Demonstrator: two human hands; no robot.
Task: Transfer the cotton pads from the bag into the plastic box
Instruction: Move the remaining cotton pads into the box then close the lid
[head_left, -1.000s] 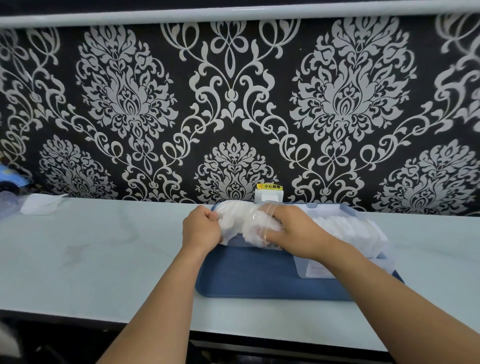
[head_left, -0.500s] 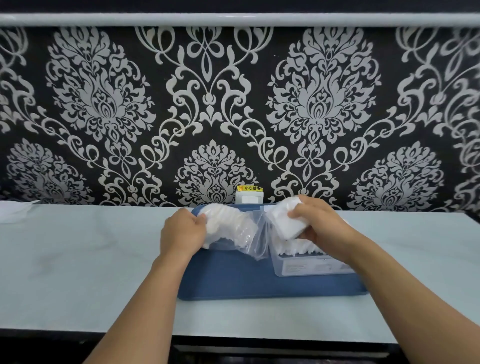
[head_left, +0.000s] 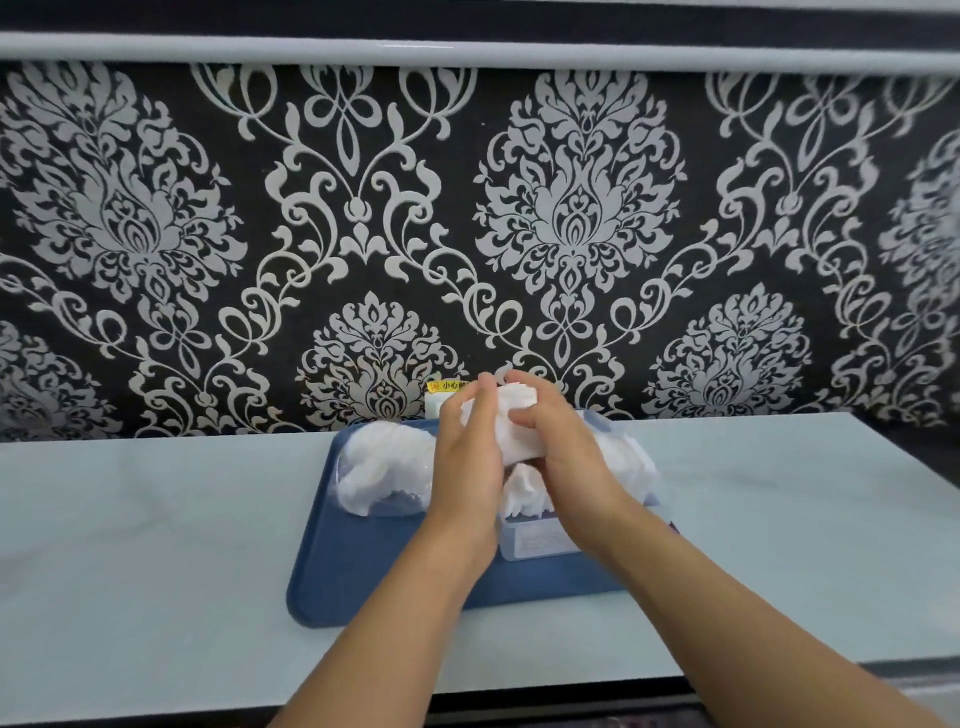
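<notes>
A stack of white cotton pads (head_left: 514, 428) is held between both hands above the clear plastic box (head_left: 540, 543). My left hand (head_left: 467, 457) presses the stack's left side with its fingers upright. My right hand (head_left: 561, 447) grips the stack from the right with curled fingers. The clear bag (head_left: 387, 470), still full of white pads, lies on the left part of the blue tray (head_left: 363, 582). More pads (head_left: 631, 462) fill the box behind my right hand. My hands hide the box's middle.
The tray sits on a pale marble counter (head_left: 156, 545) against a black patterned wall. A small white item with a yellow label (head_left: 441, 392) stands behind the tray at the wall.
My left hand has let go of the bag and moved right to the pad stack. My right hand has lifted the stack slightly, and the bag now lies on the tray.
</notes>
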